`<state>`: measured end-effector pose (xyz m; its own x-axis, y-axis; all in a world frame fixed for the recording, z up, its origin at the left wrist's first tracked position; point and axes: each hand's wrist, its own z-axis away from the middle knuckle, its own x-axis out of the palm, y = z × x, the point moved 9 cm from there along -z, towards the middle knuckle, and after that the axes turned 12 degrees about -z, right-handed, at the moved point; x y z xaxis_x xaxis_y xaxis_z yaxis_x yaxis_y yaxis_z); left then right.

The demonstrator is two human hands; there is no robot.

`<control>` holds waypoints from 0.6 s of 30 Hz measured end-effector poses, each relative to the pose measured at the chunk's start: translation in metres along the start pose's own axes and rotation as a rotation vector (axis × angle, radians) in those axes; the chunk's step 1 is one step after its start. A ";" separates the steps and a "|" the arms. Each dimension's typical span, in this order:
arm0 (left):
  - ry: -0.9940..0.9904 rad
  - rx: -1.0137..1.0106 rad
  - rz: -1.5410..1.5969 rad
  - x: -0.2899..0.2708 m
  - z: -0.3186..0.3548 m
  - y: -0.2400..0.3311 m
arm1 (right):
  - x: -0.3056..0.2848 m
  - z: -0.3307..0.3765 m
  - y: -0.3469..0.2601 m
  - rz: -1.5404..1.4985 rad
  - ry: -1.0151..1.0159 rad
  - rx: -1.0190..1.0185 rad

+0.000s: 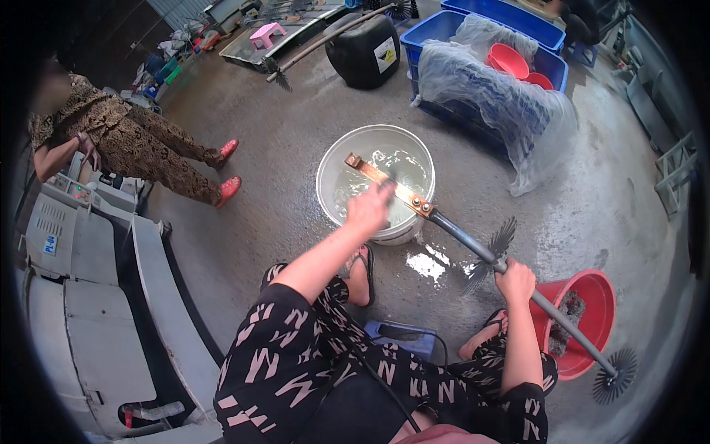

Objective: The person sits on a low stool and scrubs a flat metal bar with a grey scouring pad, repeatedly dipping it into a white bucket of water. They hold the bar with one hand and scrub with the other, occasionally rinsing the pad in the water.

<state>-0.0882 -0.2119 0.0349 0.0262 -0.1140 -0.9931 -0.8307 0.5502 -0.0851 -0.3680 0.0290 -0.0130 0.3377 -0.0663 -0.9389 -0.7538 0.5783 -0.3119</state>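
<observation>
A long grey metal rod (458,234) slants across the front of me. Bolted to its far end is a flat copper bar (367,172) with a bent tip, lying over a white bucket of water (323,183). My right hand (515,283) is closed around the rod, just behind a dark, spiky disc (501,240) fitted on it. My left hand (371,208) is at the middle of the copper bar, above the water, its fingertips smeared by motion. A second spiky disc (615,375) sits at the rod's near end, beyond a red bucket (603,296).
Dark clumped material (568,314) lies in the red bucket. Blue tubs (473,118) draped with clear plastic stand ahead, beside a black drum (362,52) with another rod (325,38) leaning on it. At left, a person (148,137) stands by grey machinery (89,296).
</observation>
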 end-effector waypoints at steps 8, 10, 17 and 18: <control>0.072 -0.121 -0.103 0.006 -0.007 -0.036 | 0.000 0.002 -0.001 -0.021 -0.015 0.017; 0.073 0.113 0.011 -0.002 0.014 0.017 | 0.001 0.001 0.003 -0.030 -0.008 0.010; 0.034 -0.113 -0.056 0.013 -0.005 -0.040 | 0.006 -0.002 0.004 -0.044 -0.009 0.000; 0.043 -0.078 -0.076 0.021 0.002 -0.024 | 0.006 -0.003 0.004 -0.049 -0.011 0.004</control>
<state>-0.0665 -0.2262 0.0160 0.0681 -0.1891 -0.9796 -0.8679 0.4731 -0.1517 -0.3706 0.0282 -0.0200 0.3802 -0.0857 -0.9209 -0.7340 0.5778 -0.3568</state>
